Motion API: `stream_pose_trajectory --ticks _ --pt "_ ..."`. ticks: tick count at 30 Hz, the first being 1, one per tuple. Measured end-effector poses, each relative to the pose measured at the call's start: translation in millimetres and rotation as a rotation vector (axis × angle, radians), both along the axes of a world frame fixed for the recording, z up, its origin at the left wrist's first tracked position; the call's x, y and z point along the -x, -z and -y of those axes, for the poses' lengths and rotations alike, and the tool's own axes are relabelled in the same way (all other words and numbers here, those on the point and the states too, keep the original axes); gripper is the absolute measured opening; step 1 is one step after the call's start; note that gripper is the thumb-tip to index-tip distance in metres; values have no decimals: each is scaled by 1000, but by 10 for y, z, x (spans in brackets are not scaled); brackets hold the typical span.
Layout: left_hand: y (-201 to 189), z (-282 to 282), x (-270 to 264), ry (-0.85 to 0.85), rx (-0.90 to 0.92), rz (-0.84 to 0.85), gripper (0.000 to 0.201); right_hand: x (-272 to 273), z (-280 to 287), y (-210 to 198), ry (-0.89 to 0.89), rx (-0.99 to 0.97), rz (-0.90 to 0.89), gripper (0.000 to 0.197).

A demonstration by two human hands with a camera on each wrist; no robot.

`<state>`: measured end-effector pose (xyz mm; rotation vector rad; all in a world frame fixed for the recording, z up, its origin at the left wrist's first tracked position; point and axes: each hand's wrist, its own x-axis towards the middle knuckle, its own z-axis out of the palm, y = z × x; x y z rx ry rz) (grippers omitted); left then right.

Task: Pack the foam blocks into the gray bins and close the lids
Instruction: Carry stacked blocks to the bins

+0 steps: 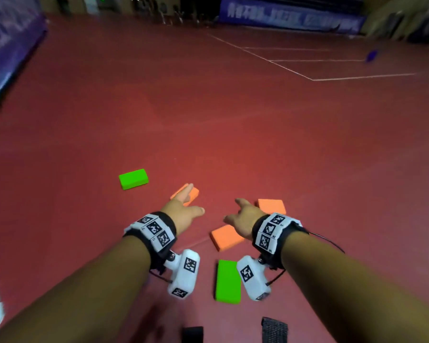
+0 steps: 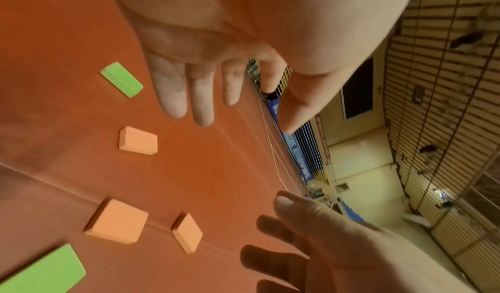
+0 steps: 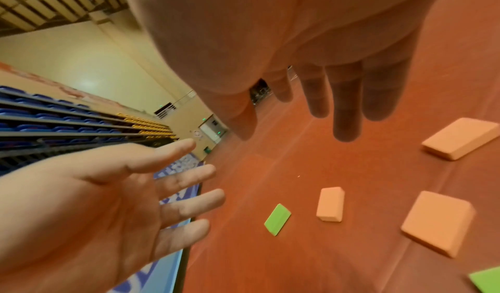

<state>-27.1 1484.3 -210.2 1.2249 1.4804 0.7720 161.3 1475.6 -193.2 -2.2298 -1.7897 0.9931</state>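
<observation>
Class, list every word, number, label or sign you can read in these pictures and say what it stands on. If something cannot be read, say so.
Nothing can be quoted.
Blue banner on the far wall: white characters, too blurred to read.
Wrist bands: square black-and-white code markers with tiny figures beside them, too small to read.
Foam blocks: no print.

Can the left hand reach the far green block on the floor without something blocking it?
Probably yes. The left hand is open, holds nothing and hangs above the floor, and the far green block lies alone on bare floor ahead of it to the left. Only an orange block lies nearby, to one side.
</observation>
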Motion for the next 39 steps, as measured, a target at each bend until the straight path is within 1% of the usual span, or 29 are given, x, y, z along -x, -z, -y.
stream_pose_trajectory --ticks 3,5,8,11,14,16,19,21,24,29,33,37,39 --pt "204 -452 -433 100 40 10 79 -434 -280 140 122 17 6 81" --pt "338 -835 -744 194 53 -8 79 -742 -544 213 189 13 46 79" --pt "374 -1289 -1112 262 58 -15 78 -1115 -833 211 257 4 81 77" --pt "365 -1715 -1534 333 61 -29 77 -1515 -1102 253 325 29 71 79" --pt "351 -2074 -1991 406 55 -85 78 -1933 -1369 292 374 35 55 81" --pt "410 -2309 -2335 460 36 -180 79 -2276 -1592 363 399 44 57 81" --pt "479 -2600 -2753 492 29 -257 80 -2706 -1930 510 392 44 54 79" --pt "588 -2852 -3167 457 25 -304 77 -3110 -2251 682 346 48 57 76" --pt "671 -3155 -3721 358 36 -324 75 -3639 -2698 854 279 55 40 73" --pt "808 -3554 -4600 258 94 -382 76 -4515 -3262 903 187 92 41 74" --pt "801 -3828 -4918 242 165 -432 80 -5032 -3628 905 128 123 40 77" --pt "827 -4091 -5010 186 206 -503 80 -5385 -3847 996 126 164 31 76" --pt "830 -4212 -5059 161 220 -496 79 -5514 -3961 1090 123 180 36 76"
